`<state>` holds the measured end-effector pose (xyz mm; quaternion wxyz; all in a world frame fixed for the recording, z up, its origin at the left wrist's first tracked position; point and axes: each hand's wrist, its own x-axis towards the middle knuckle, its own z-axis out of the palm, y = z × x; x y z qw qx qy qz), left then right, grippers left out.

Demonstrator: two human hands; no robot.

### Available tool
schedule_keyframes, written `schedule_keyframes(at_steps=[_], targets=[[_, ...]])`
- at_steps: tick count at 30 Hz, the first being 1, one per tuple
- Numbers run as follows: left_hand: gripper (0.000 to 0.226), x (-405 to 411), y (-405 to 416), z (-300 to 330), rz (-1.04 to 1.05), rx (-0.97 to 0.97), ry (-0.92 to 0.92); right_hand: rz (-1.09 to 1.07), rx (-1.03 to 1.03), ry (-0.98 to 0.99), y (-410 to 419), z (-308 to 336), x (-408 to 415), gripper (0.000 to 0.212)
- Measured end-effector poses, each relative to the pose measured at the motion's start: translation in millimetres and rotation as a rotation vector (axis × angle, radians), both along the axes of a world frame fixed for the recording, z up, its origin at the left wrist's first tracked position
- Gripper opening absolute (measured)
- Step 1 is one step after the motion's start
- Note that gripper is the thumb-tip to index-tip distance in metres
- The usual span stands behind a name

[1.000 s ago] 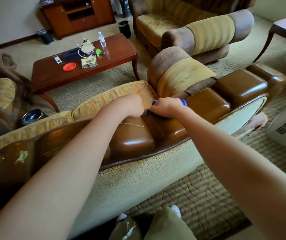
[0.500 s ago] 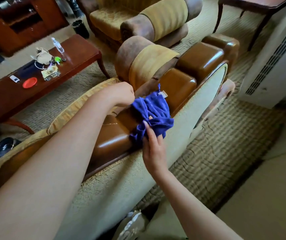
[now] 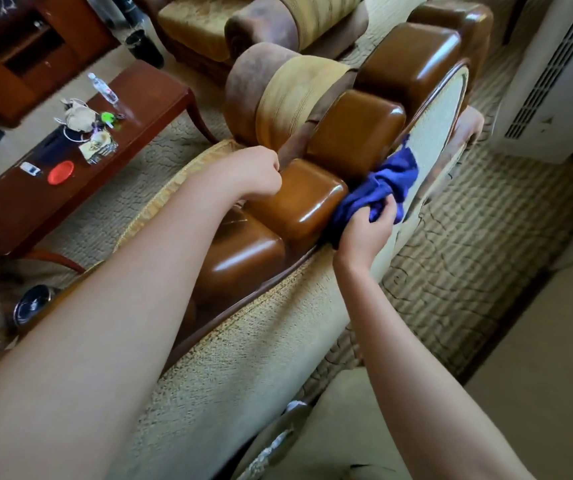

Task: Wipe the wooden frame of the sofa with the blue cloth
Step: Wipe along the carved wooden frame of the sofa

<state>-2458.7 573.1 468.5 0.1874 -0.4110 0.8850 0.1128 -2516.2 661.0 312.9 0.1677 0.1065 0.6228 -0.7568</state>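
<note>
The sofa's glossy brown wooden frame (image 3: 298, 199) runs as rounded blocks along the top of its back, from lower left to upper right. My right hand (image 3: 364, 233) grips the bunched blue cloth (image 3: 385, 185) against the rear side of the frame, where the wood meets the beige fabric back (image 3: 243, 368). My left hand (image 3: 257, 171) is curled over the front edge of the frame by the yellow seat cushion; whatever its fingers hold is hidden.
A red-brown coffee table (image 3: 132, 123) with a bottle, a red lid and small items stands beyond the sofa. An armchair (image 3: 243, 26) is at the top, a white air-conditioner unit (image 3: 551, 77) at the right. Patterned carpet (image 3: 485, 230) lies behind the sofa.
My right hand has drawn the blue cloth off the top of the frame, down to its rear edge and along to the right. My left hand has stayed on the front edge.
</note>
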Motion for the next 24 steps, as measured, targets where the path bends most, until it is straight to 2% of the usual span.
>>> schedule_keyframes(at_steps=[7,13,20,24], targets=[[0.047,7,13,-1,-0.133,0.013,-0.044,0.108,0.075,-0.021,23,13,71,0.041],[0.046,12,27,4,-0.247,-0.011,-0.025,0.209,0.011,0.034,46,28,145,0.037],[0.047,16,24,15,-0.231,-0.019,0.078,0.204,0.122,-0.013,18,35,48,0.044],[0.044,19,17,15,-0.186,0.0,0.077,0.246,0.149,-0.026,17,38,36,0.044]])
